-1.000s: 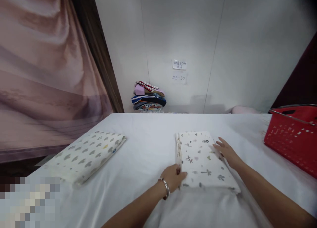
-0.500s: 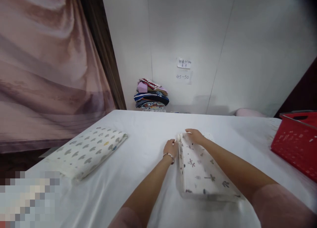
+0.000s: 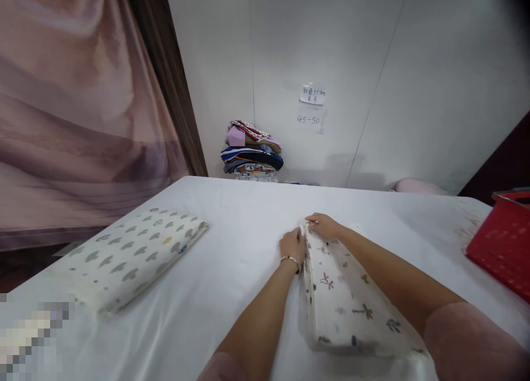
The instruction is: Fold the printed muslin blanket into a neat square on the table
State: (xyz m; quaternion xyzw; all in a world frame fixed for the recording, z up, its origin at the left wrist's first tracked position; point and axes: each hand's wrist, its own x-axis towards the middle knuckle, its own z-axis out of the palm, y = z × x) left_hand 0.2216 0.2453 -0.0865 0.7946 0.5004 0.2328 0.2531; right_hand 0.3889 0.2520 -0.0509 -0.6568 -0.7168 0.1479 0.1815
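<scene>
The left hand (image 3: pixel 293 244) lies against the left edge of a folded, off-white cloth with scattered small plant prints (image 3: pixel 337 309), near its far left corner. Its fingers curl towards the layers; whether they pinch them is hidden. The right hand (image 3: pixel 324 225) reaches over the same corner, fingers bent at the far edge; its grip cannot be told either. The two hands are close together.

The cloth lies on the table as a flat, soft, roughly rectangular bundle, with stacked layers showing along its left side. The right forearm (image 3: pixel 385 270), ending in a dull pink sleeve (image 3: pixel 464 337), covers much of its right part. A shiny silver-coloured bracelet (image 3: pixel 291 259) circles the left wrist.

Smooth white sheeting (image 3: pixel 240 226) covers the table, slightly rippled. To the left rests a thick folded cream cloth with grey rounded motifs (image 3: pixel 141 251); to the right, a red perforated basket (image 3: pixel 503 243). Beyond the table rise a pile of folded multicoloured fabrics (image 3: pixel 252 154) and a pale panelled wall (image 3: pixel 323 33). A satiny pink curtain (image 3: pixel 83 116) hangs at left.
</scene>
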